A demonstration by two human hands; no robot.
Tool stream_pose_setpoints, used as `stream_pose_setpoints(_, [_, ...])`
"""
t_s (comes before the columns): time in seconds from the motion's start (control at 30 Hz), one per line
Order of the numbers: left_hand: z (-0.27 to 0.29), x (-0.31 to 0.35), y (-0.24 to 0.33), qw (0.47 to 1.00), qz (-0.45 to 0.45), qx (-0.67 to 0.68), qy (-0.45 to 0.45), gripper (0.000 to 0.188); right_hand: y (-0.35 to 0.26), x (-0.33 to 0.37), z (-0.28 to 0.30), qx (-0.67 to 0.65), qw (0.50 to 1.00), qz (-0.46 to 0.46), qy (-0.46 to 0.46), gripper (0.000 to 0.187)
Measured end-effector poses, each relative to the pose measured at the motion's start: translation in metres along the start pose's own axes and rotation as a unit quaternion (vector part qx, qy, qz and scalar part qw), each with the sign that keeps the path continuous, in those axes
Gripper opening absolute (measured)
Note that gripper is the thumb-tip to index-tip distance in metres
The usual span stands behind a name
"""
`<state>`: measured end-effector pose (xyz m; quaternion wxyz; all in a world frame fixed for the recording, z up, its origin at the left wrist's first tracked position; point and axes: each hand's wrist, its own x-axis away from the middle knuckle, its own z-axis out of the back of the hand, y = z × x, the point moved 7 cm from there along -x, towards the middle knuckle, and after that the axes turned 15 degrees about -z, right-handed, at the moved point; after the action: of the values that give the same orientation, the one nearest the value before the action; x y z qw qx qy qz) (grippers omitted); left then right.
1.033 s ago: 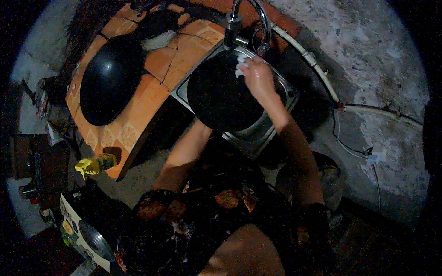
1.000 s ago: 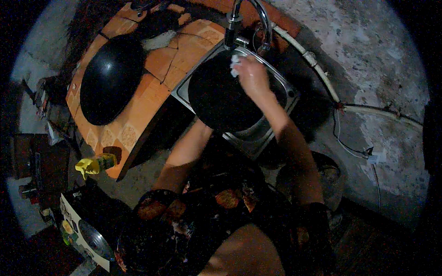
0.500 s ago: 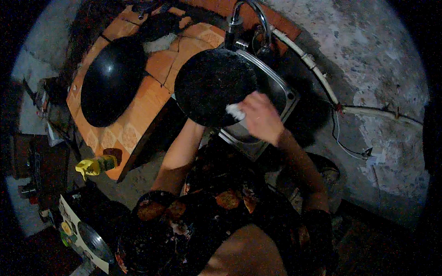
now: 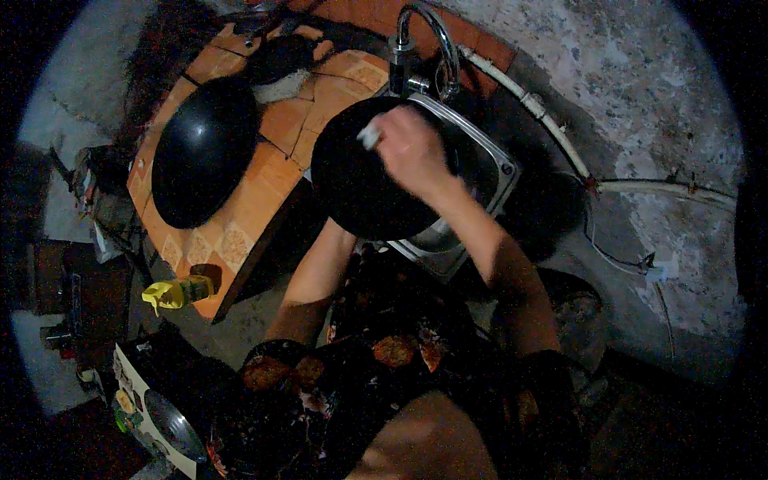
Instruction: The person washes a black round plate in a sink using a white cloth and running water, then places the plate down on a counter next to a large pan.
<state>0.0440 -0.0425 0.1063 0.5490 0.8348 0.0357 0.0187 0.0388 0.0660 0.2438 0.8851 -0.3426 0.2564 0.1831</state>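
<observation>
A large round black pan (image 4: 352,188) is tilted over the metal sink (image 4: 500,184), its dark face toward me. My left hand (image 4: 342,234) holds it from the near side; its fingers are hidden behind the pan. Over the upper part of the pan's face, my right hand (image 4: 412,152) is closed on a small white wad (image 4: 370,136) that presses or hovers at the surface. The hand is smeared by motion, and I cannot make out whether the wad is cloth or a scrubber.
A chrome faucet (image 4: 428,40) arches behind the sink. On the orange tiled counter (image 4: 260,188) to the left rest a black dome-shaped vessel (image 4: 204,152) and a yellow bottle (image 4: 180,292) at the near corner. A pale pipe (image 4: 552,124) runs along the right wall.
My right hand has swept the white wad from the pan's lower right up to its upper middle. The pan has shifted slightly down in the picture, with my left hand still at its near side.
</observation>
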Motion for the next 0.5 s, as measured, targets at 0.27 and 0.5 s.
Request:
stream_pose_setpoints(0.27, [0.004, -0.035, 0.06, 0.949, -0.129, -0.287, 0.014, 0.05, 0.001, 0.102, 0.008, -0.161, 0.973, -0.052, -0.154, 0.015])
stream_pose_setpoints(0.5, [-0.011, -0.048, 0.077, 0.98, -0.106, -0.164, 0.025, 0.055, 0.115, 0.167, 0.028, -0.338, 0.811, -0.453, -0.149, 0.018])
